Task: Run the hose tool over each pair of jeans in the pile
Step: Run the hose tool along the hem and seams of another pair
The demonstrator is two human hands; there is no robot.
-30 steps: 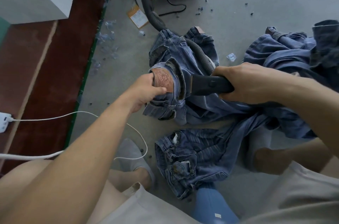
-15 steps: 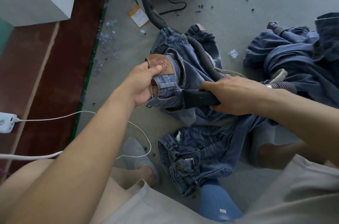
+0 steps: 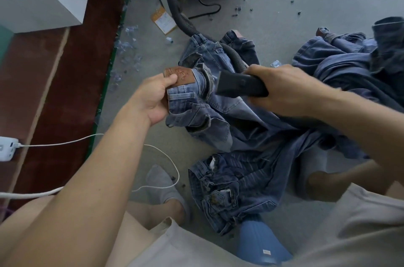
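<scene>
1. Left hand [image 3: 153,97] is pinching the waistband of the jeans [image 3: 196,111] at the brown patch [image 3: 179,75], mid-frame, lifted off the floor [image 3: 273,10].
2. Right hand [image 3: 282,89] is gripping the black hose tool [image 3: 238,86], its nozzle just beside the waistband; contact unclear.
3. Judged step: working this pair.
4. Next move probably calls for drawing the nozzle along taut denim; other jeans [image 3: 236,185] are waiting at lower centre.

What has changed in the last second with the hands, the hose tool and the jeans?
The left hand has shifted its grip on the jeans, flattening out the leather patch. The right hand dipped the hose tool toward the person, then raised it again. The darker jeans near the feet stayed put.
</scene>
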